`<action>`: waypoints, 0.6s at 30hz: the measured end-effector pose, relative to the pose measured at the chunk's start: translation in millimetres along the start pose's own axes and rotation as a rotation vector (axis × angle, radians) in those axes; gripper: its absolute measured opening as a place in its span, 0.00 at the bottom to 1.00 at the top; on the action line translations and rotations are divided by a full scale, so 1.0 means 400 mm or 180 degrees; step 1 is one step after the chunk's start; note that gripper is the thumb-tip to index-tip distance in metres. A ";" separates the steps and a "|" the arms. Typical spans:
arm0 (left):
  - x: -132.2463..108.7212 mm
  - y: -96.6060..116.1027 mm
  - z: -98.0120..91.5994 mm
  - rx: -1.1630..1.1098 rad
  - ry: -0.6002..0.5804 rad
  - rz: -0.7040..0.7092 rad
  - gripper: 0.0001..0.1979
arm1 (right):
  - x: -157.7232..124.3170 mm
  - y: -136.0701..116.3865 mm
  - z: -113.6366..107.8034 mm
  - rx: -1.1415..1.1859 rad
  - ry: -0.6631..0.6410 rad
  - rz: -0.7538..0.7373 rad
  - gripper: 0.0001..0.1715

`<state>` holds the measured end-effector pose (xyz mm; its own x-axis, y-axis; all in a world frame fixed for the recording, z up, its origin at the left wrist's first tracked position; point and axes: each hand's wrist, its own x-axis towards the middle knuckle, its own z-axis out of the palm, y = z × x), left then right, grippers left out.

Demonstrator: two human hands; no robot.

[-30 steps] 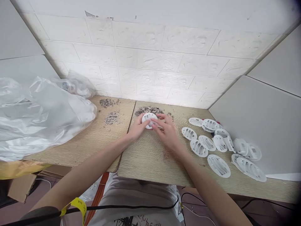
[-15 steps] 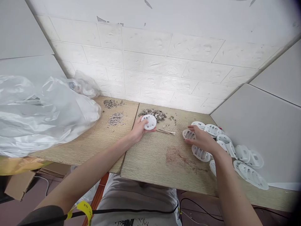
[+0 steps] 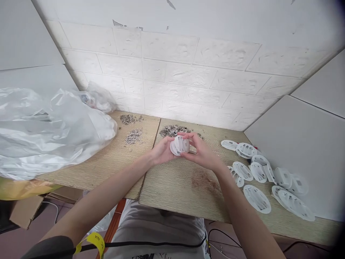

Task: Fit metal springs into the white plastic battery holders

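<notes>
My left hand (image 3: 161,151) and my right hand (image 3: 201,151) meet above the middle of the wooden table (image 3: 175,183). Between them are two round white plastic parts (image 3: 179,145), pressed one against the other. The left fingers curl under the rear disc, and the right fingers wrap the front slotted one. A thin metal tool lies on the table behind my right hand, mostly hidden. A pile of small grey metal bits (image 3: 172,130) lies just beyond the hands.
Several white slotted plastic covers (image 3: 257,172) lie spread along the right of the table by a grey panel (image 3: 304,144). A large clear plastic bag (image 3: 45,133) fills the left side. Two more grey heaps (image 3: 133,136) sit left of centre. A white brick wall stands behind.
My right hand took a white cover from the group on the right and brought it to the disc in my left hand. The left hand lifted its disc off the table.
</notes>
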<state>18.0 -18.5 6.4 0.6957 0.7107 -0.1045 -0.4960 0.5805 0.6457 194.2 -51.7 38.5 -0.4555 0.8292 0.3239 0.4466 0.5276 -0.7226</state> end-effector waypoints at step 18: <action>-0.010 -0.008 0.005 -0.0205 -0.0243 0.0041 0.22 | -0.025 0.030 0.017 0.1202 -0.0123 -0.0297 0.22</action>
<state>17.7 -24.0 6.3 0.7254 0.6874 -0.0370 -0.5359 0.5976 0.5964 198.9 -55.0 22.3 -0.5126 0.7695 0.3809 0.0902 0.4894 -0.8674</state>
